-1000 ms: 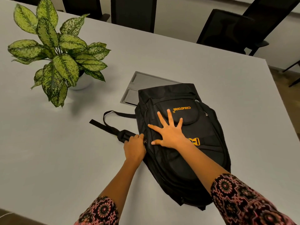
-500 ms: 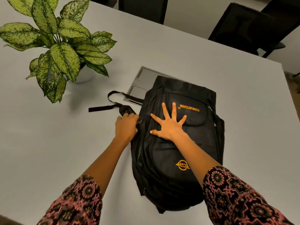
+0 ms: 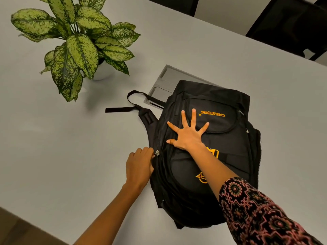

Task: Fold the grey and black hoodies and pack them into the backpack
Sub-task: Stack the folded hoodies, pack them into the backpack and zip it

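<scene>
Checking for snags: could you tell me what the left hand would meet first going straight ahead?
The left hand, at the zipper pull, would probably run straight into the side of the black backpack.

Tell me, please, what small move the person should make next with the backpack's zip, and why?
Probably slide the zipper pull along the side track toward the bag's near end. The left hand pinches that pull at the left edge of the backpack, while the right hand lies spread flat on the front panel, bracing it. No hoodies show on the table, so they seem packed.
</scene>
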`<state>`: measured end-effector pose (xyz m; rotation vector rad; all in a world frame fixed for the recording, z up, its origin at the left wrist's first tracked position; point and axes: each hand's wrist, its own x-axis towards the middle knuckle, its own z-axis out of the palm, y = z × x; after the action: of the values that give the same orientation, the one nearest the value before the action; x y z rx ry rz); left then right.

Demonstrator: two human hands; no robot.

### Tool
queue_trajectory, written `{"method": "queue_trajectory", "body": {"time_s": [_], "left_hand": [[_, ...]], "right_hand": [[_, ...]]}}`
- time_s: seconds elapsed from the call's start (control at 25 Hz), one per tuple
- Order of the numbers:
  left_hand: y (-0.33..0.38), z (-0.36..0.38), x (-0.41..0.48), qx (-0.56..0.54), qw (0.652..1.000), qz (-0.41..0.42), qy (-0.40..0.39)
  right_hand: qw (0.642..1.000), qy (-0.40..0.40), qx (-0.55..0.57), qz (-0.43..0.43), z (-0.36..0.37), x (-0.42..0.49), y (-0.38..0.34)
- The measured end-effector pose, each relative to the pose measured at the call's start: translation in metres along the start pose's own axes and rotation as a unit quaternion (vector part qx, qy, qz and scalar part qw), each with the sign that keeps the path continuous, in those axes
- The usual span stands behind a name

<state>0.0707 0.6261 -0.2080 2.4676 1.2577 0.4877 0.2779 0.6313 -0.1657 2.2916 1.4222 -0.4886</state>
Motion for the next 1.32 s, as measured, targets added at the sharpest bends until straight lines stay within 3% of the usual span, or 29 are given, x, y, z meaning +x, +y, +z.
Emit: {"method": "queue_trajectory", "body": {"time_s": [0.12,0.48,0.56,0.64,0.68,0.72,0.84,0.92,1.08,1.24,1.32], "left_hand": [[0.01,-0.002,-0.009,-0.003,1.0,-0.019,0.012],[0.023,0.0,-0.072,-0.043,0.995,-0.082,-0.047],[0.025,0.0,-0.07,-0.06,0.991,-0.1,-0.068],[0.028,-0.008,-0.072,-0.092,0.985,-0.116,-0.091],[0.029,-0.01,-0.072,-0.103,0.983,-0.119,-0.097],[0.03,-0.012,-0.071,-0.11,0.982,-0.117,-0.099],[0.032,-0.017,-0.069,-0.118,0.981,-0.107,-0.114],[0.026,-0.017,-0.07,-0.141,0.974,-0.116,-0.132],[0.015,-0.022,-0.071,-0.249,0.933,-0.167,-0.2],[0.02,-0.028,-0.049,-0.348,0.863,-0.301,-0.208],[0.025,-0.024,-0.033,-0.327,0.862,-0.324,-0.213]], "right_hand": [[1.0,0.01,-0.006,-0.007,0.001,-0.001,-0.001],[0.999,0.036,-0.003,-0.022,-0.003,-0.021,-0.003],[0.987,0.13,0.096,-0.015,-0.003,-0.042,-0.001],[0.937,0.274,0.218,0.007,0.012,-0.088,-0.012],[0.917,0.299,0.262,0.025,0.025,-0.111,-0.022],[0.913,0.269,0.304,0.049,0.036,-0.134,-0.033],[0.894,0.06,0.418,0.153,0.057,-0.16,-0.065],[0.869,0.005,0.456,0.192,0.063,-0.151,-0.077],[0.841,-0.002,0.494,0.222,0.06,-0.147,-0.086],[0.866,0.023,0.45,0.217,0.052,-0.158,-0.088],[0.867,0.027,0.451,0.211,0.05,-0.16,-0.091]]}}
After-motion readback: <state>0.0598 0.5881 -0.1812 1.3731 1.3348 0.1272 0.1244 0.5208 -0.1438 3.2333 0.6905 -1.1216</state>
